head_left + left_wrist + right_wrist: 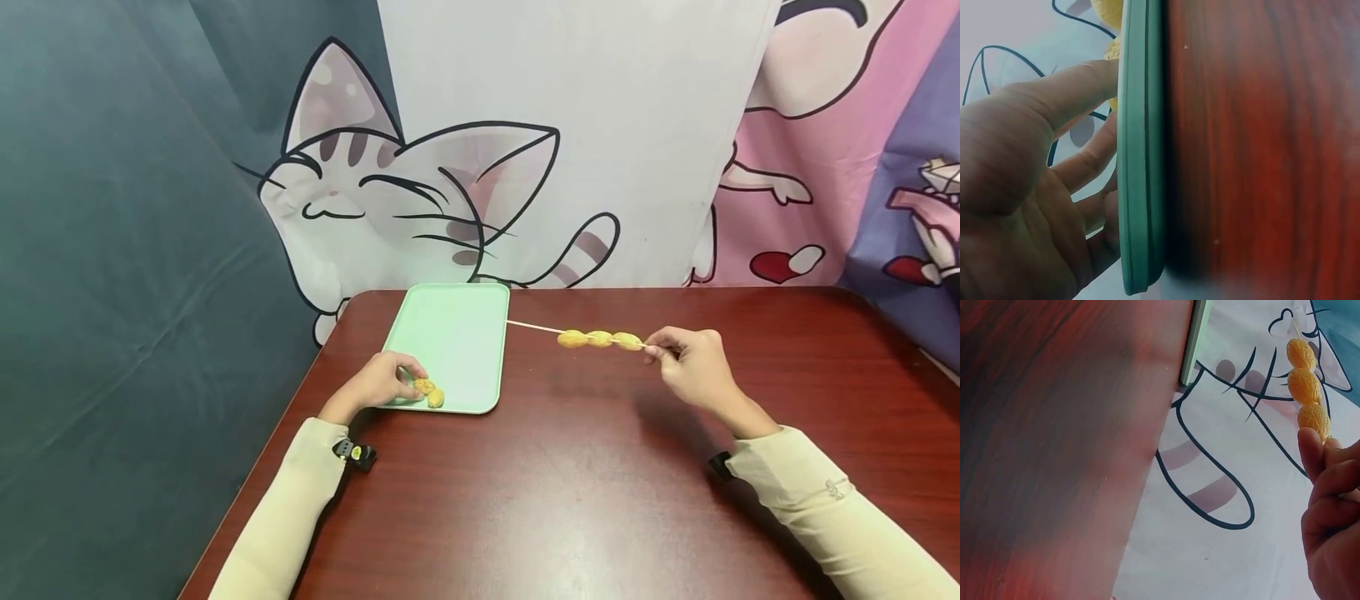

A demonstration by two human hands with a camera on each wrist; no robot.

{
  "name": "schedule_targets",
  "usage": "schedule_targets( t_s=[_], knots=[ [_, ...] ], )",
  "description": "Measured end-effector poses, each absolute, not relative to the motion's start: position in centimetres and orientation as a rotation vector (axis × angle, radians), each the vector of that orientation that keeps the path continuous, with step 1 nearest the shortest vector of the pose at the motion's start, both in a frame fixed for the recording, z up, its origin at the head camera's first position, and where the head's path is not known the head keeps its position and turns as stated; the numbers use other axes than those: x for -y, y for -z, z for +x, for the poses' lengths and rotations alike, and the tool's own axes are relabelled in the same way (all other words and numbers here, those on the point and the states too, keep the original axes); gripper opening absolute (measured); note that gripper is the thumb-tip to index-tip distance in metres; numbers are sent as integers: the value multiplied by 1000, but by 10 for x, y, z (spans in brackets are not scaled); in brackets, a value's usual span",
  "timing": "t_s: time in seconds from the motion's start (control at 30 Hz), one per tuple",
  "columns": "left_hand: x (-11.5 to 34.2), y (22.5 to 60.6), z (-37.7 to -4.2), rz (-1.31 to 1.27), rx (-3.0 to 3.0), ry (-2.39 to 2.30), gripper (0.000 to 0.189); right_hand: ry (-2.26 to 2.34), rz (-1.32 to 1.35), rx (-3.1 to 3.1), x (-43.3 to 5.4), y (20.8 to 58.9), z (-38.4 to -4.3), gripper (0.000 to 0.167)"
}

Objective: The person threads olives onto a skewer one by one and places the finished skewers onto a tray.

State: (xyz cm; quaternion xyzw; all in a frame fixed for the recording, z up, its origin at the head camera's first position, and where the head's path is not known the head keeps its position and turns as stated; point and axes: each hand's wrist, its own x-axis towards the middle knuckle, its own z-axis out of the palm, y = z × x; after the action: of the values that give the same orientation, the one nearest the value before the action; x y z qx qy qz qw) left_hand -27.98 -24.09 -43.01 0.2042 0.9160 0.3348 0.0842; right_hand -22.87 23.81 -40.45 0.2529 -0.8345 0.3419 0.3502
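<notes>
Above the table's right half, my right hand [696, 365] pinches one end of a thin skewer [531, 326]. Three yellow, wrinkled oval food pieces [1304, 385] are threaded in a row close to my fingertips. The skewer's bare far end points left toward the green tray [457, 333]. At the tray's near left corner, my left hand [386, 379] has thumb and fingers around a loose yellow food piece [424, 385]. A second loose yellow piece [436, 398] lies right beside it. The tray's rim [1138, 150] hides those fingertips in the left wrist view.
The tray lies on a dark red wooden table [570, 475], near its far left edge. Behind the table hangs a white cloth [600, 100] with a cartoon cat, and a dark green cloth [135, 250] hangs at the left.
</notes>
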Motion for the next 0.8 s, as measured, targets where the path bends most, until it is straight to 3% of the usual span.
schedule_targets(
  t_s=[0.3,0.8],
  knots=[
    [235,423,-279,728,-2867,-1045,17,-913,660,2170,-239,402,-228,26],
    [170,398,-271,959,-2734,-1482,25,-1025,738,2241,-244,401,-220,23]
  ],
)
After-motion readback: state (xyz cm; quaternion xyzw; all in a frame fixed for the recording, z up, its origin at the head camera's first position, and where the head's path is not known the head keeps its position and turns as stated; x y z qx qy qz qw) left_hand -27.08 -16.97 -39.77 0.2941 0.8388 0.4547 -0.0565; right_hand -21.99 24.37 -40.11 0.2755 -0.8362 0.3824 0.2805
